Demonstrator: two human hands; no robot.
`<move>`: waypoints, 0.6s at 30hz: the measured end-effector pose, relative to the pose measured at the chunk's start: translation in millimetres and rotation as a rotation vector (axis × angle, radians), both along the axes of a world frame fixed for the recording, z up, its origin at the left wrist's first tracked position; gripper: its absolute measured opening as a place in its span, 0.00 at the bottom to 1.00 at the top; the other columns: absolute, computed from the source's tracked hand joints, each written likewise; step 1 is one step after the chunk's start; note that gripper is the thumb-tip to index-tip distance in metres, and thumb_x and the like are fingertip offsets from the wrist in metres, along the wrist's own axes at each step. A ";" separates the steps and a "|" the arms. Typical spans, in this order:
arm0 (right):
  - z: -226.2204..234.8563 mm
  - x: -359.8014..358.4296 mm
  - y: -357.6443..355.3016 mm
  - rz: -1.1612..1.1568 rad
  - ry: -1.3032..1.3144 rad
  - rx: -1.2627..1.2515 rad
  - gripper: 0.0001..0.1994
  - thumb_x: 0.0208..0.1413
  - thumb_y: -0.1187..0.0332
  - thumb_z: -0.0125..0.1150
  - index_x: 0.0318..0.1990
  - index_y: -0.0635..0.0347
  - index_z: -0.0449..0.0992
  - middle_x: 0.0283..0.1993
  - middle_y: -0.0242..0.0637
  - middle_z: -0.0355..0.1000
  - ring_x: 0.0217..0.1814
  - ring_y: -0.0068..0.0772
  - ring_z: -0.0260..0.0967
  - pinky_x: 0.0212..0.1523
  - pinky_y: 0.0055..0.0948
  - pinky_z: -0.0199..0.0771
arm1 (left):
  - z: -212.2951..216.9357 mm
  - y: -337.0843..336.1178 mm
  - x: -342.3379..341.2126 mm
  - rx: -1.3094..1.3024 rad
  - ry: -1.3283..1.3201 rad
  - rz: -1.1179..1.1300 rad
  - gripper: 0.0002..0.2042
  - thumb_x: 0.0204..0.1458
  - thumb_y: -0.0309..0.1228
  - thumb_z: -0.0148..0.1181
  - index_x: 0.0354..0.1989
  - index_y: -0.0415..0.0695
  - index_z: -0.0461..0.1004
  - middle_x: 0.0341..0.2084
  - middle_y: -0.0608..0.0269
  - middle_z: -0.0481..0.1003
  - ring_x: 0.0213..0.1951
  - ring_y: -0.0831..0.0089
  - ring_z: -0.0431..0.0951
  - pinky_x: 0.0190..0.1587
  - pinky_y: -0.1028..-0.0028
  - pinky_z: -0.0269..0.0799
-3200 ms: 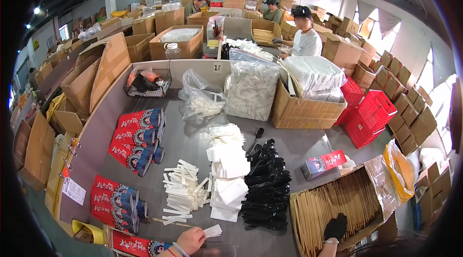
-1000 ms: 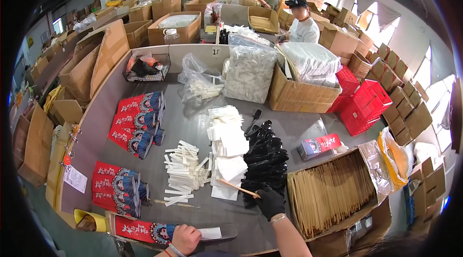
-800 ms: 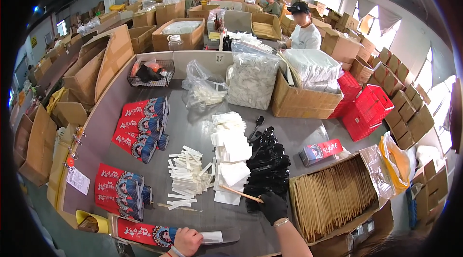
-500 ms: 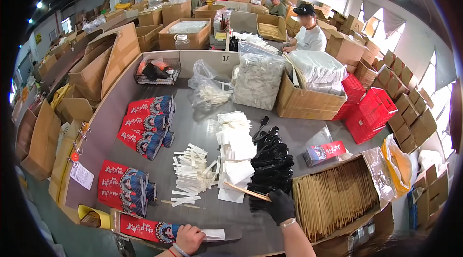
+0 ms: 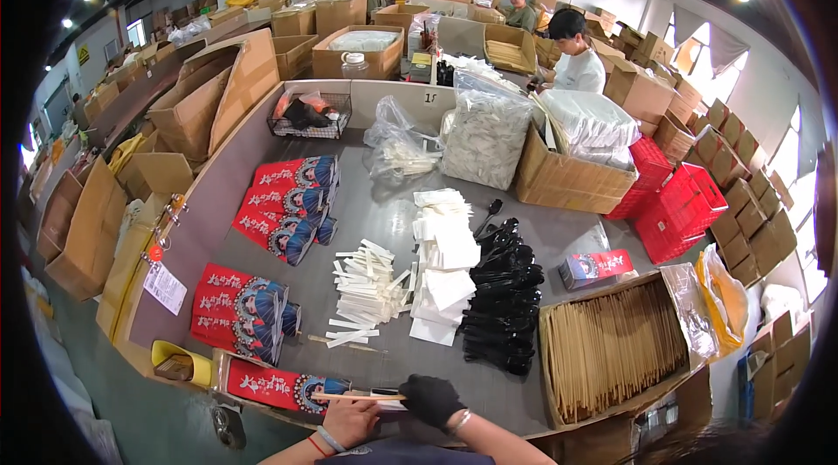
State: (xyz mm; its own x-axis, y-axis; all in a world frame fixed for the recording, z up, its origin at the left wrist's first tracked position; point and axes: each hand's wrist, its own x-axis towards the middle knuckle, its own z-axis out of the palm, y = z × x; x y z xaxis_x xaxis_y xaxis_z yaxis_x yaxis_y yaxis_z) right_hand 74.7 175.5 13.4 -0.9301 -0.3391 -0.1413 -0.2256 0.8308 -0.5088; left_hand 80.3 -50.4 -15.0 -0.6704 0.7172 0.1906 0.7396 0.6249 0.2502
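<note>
My left hand (image 5: pixel 349 420), bare with a red wrist band, holds the open end of a red printed paper sleeve (image 5: pixel 275 385) lying at the near table edge. My right hand (image 5: pixel 430 399), in a black glove, grips a pair of wooden chopsticks (image 5: pixel 358 396) whose tips lie over the sleeve's mouth, with a small dark item beside them. Just beyond are a pile of white paper packets (image 5: pixel 362 290), stacked white napkins (image 5: pixel 445 264) and a heap of black plastic spoons (image 5: pixel 502 299).
A box of wooden chopsticks (image 5: pixel 611 347) sits at my right. Red sleeve stacks (image 5: pixel 240 308) (image 5: pixel 288 203) lie left. A small red box (image 5: pixel 594 266), bagged white goods (image 5: pixel 489 137), a cardboard box (image 5: pixel 567 177), red crates (image 5: pixel 672 203) and a yellow tub (image 5: pixel 179 365) surround the table. A person (image 5: pixel 576 50) works behind.
My gloved right hand has brought the chopsticks from beside the black spoons down and left to the sleeve held by my left hand. The view has tilted slightly.
</note>
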 end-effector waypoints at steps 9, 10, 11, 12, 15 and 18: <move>-18.1 7.3 -4.7 -0.274 0.075 -0.180 0.08 0.50 0.62 0.60 0.36 0.50 0.78 0.33 0.43 0.73 0.34 0.50 0.73 0.34 0.43 0.72 | 2.1 -10.9 3.8 0.006 -0.021 -0.001 0.16 0.38 0.37 0.67 0.39 0.51 0.78 0.43 0.77 0.75 0.41 0.70 0.70 0.40 0.63 0.65; -18.1 12.3 2.3 -0.369 0.139 -0.272 0.07 0.49 0.64 0.62 0.35 0.53 0.78 0.32 0.45 0.73 0.33 0.52 0.72 0.33 0.44 0.71 | 5.8 -9.8 3.4 0.021 0.000 -0.006 0.17 0.38 0.37 0.67 0.40 0.51 0.77 0.45 0.76 0.74 0.42 0.69 0.70 0.39 0.64 0.65; -3.9 19.3 6.6 -0.483 0.166 -0.311 0.06 0.51 0.65 0.62 0.34 0.56 0.77 0.31 0.47 0.72 0.32 0.53 0.71 0.32 0.41 0.70 | 8.2 -9.1 3.6 0.036 0.022 -0.011 0.18 0.38 0.38 0.68 0.41 0.52 0.77 0.46 0.76 0.73 0.43 0.69 0.69 0.39 0.64 0.64; -14.1 23.3 14.0 -0.579 0.232 -0.335 0.07 0.53 0.64 0.62 0.34 0.58 0.77 0.30 0.46 0.72 0.31 0.50 0.71 0.31 0.39 0.70 | 5.5 -8.1 2.4 0.039 0.024 -0.026 0.22 0.37 0.38 0.68 0.44 0.52 0.74 0.49 0.74 0.71 0.45 0.66 0.68 0.41 0.63 0.63; -38.1 43.3 32.1 -0.769 0.367 -0.414 0.10 0.56 0.62 0.60 0.36 0.59 0.78 0.29 0.43 0.72 0.29 0.42 0.71 0.31 0.33 0.69 | 12.7 1.6 0.3 0.023 0.008 -0.053 0.24 0.37 0.39 0.67 0.47 0.52 0.73 0.50 0.73 0.71 0.47 0.65 0.67 0.43 0.62 0.61; -53.2 64.4 34.8 -0.949 0.443 -0.551 0.12 0.57 0.61 0.60 0.39 0.60 0.78 0.30 0.38 0.72 0.31 0.32 0.70 0.33 0.28 0.68 | 6.2 1.9 3.8 -0.007 0.004 -0.059 0.25 0.37 0.39 0.67 0.48 0.51 0.72 0.51 0.73 0.70 0.48 0.64 0.66 0.45 0.60 0.59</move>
